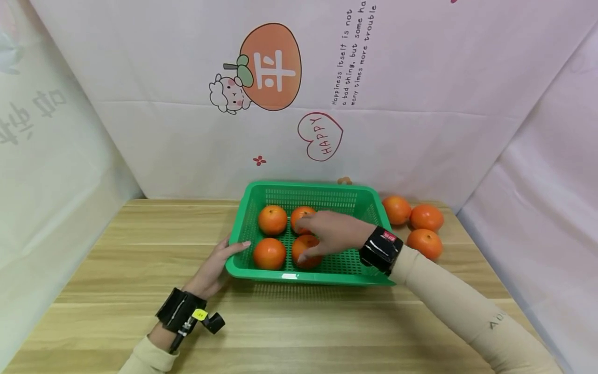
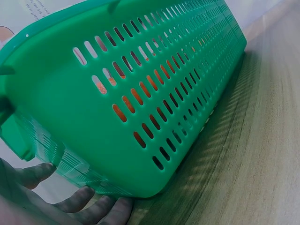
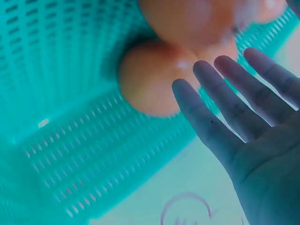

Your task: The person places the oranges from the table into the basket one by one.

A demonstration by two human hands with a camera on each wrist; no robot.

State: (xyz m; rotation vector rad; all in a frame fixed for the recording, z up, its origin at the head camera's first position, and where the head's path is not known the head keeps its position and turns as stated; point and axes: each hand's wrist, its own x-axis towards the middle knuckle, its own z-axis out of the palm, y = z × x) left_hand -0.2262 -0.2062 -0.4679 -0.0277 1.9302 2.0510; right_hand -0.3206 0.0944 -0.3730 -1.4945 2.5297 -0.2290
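A green plastic basket with slotted walls stands on the table. In it sit several oranges: front left, back left, back right and front right. My left hand grips the basket's left end, thumb over the rim and fingers against the outside wall; the left wrist view shows those fingers low on the wall. Inside the basket my right hand hovers over the two right oranges, partly covering them. Its fingers look straight and spread in the right wrist view, beside an orange.
Outside the basket, at its right, lie three more oranges: one by the rim, one farther right and one in front. A printed white cloth hangs behind the wooden table and along both sides.
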